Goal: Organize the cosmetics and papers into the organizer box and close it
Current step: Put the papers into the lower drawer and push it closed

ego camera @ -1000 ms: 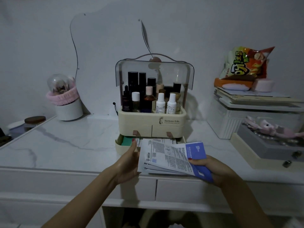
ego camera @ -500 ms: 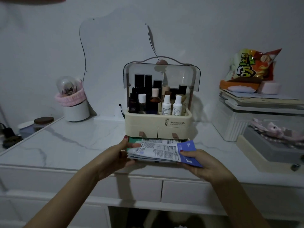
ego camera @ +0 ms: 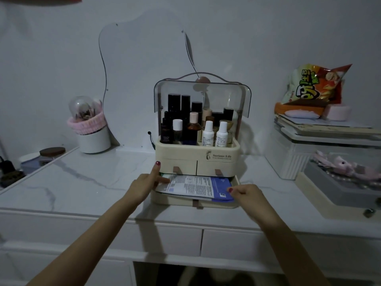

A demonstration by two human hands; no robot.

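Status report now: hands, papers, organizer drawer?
Both hands on papers: left hand at left edge, right hand pinching right corner. Papers lying in open bottom drawer. Lid up.

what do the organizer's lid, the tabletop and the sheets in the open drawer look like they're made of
Lid: clear, slightly smoky hard plastic; bottles show through it.
Tabletop: looks like white marble or an imitation; grey veins, faint sheen.
Sheets: thin printed paper with a blue part, lying in the cream, matte plastic-looking bottom drawer.
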